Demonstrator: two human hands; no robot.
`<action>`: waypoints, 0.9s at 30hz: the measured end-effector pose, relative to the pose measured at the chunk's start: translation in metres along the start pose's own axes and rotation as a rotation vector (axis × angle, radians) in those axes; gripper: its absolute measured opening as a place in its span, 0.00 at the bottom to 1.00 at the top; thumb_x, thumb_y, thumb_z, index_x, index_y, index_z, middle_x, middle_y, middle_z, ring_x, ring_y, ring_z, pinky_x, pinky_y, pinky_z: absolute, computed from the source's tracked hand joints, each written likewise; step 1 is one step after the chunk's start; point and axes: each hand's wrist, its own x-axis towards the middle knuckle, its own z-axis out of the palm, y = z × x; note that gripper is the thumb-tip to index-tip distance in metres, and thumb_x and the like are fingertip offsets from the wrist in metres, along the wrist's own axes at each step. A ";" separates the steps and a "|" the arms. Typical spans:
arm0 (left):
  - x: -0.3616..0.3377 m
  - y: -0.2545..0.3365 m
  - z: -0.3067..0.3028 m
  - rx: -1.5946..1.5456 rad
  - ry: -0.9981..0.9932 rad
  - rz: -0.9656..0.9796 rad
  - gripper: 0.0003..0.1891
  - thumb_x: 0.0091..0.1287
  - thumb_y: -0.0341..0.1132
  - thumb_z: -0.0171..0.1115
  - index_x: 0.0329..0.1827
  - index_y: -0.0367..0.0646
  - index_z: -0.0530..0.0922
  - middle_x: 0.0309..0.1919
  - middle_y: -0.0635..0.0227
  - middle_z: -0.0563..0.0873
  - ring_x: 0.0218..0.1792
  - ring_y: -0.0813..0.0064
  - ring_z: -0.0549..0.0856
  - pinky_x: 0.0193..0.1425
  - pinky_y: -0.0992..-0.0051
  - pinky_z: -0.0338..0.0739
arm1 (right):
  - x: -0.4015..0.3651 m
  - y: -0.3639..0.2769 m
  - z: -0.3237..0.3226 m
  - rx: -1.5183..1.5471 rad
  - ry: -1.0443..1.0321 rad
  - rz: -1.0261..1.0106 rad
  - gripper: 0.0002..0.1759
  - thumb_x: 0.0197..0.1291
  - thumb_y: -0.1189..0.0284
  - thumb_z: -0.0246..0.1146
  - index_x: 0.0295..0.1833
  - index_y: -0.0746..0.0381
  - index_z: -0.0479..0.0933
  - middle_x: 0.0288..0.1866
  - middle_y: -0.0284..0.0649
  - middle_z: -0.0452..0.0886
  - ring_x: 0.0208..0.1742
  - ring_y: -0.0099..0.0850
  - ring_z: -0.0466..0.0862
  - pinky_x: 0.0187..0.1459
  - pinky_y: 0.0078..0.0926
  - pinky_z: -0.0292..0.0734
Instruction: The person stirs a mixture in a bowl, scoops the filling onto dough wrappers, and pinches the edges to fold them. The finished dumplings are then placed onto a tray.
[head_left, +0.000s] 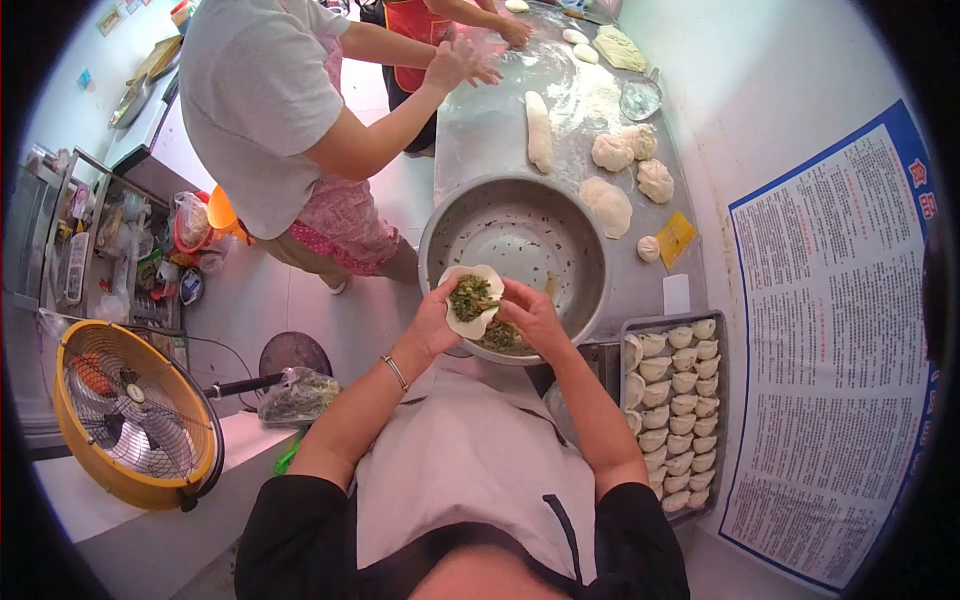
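Both arms bend in over the bowl point(565, 235). The left hand point(432, 322) cups the wrapper point(463, 324) full of greens point(470, 296), fingers curled under it. The right hand point(532, 312) pinches its edge.

I wear a black short-sleeved top. The left sleeve point(290, 530) and the right sleeve point(640, 540) both end above the elbow, and my forearms are bare below them. Over the top lies a pale grey-white apron point(470, 460), smooth and wide across my chest and belly. A narrow dark strap point(565, 535) shows as a slim line on its right side, with a short bend at one end. A thin silver-coloured bracelet point(395, 372) circles my left wrist. My left hand point(437, 322) and right hand point(533, 318) are bare.
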 end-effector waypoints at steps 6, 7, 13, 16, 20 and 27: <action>0.008 -0.005 -0.008 0.053 -0.036 -0.102 0.24 0.81 0.51 0.45 0.67 0.43 0.73 0.59 0.60 0.84 0.56 0.60 0.86 0.59 0.58 0.84 | 0.008 0.001 -0.002 -0.017 0.062 -0.197 0.12 0.64 0.76 0.69 0.51 0.68 0.84 0.46 0.36 0.86 0.44 0.20 0.84 0.44 0.19 0.81; 0.008 -0.005 -0.009 0.076 -0.044 -0.128 0.23 0.82 0.51 0.43 0.66 0.43 0.73 0.59 0.60 0.83 0.56 0.62 0.86 0.60 0.59 0.84 | 0.008 0.000 -0.002 -0.149 0.088 -0.307 0.12 0.64 0.76 0.69 0.51 0.69 0.84 0.44 0.36 0.86 0.42 0.20 0.84 0.42 0.19 0.81; 0.007 -0.014 0.020 0.678 0.209 -0.049 0.26 0.82 0.56 0.40 0.64 0.44 0.73 0.54 0.66 0.83 0.52 0.71 0.85 0.57 0.66 0.84 | 0.005 -0.014 -0.006 0.222 0.040 0.140 0.12 0.63 0.79 0.67 0.52 0.67 0.83 0.37 0.34 0.86 0.36 0.20 0.83 0.41 0.21 0.81; 0.012 -0.015 0.011 0.782 0.172 -0.046 0.28 0.81 0.59 0.40 0.63 0.44 0.74 0.52 0.68 0.83 0.50 0.75 0.85 0.57 0.70 0.82 | 0.005 0.002 -0.015 0.015 -0.054 0.048 0.16 0.63 0.78 0.67 0.57 0.67 0.81 0.38 0.34 0.86 0.37 0.20 0.84 0.40 0.21 0.82; 0.013 -0.015 0.017 0.776 0.107 -0.105 0.31 0.80 0.62 0.39 0.63 0.44 0.74 0.52 0.69 0.83 0.48 0.77 0.84 0.58 0.72 0.79 | 0.003 -0.007 -0.017 0.029 -0.033 0.048 0.13 0.64 0.77 0.67 0.53 0.67 0.81 0.37 0.34 0.85 0.36 0.19 0.83 0.39 0.21 0.82; 0.012 0.002 0.001 0.411 -0.071 -0.193 0.25 0.81 0.53 0.46 0.67 0.43 0.72 0.54 0.62 0.84 0.51 0.66 0.87 0.51 0.62 0.89 | 0.000 0.011 -0.019 0.161 0.082 0.044 0.10 0.65 0.75 0.67 0.50 0.67 0.81 0.37 0.33 0.83 0.37 0.20 0.82 0.37 0.21 0.82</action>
